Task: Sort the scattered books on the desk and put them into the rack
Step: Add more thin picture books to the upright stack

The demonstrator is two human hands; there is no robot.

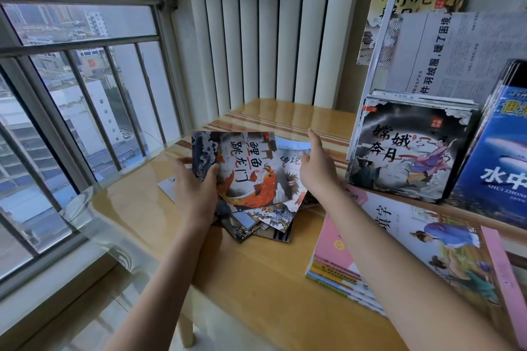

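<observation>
A loose pile of thin picture books (pixel 268 222) lies in the middle of the wooden desk (pixel 251 273). On top is a book with an orange carp on its cover (pixel 242 168), lifted at its left edge. My left hand (pixel 194 188) grips that edge, thumb on the cover. My right hand (pixel 316 168) pinches the right edge of a second book (pixel 291 162) just under it. The white rack (pixel 379 45) stands at the right with books in it, among them a dark book showing a flying figure (pixel 407 151).
A stack of pink-covered books (pixel 405 253) lies on the desk at the right, under my right forearm. A blue book (pixel 496 162) leans in the rack. A window with a metal railing (pixel 85 65) runs along the left; vertical blinds (pixel 271 31) hang behind the desk.
</observation>
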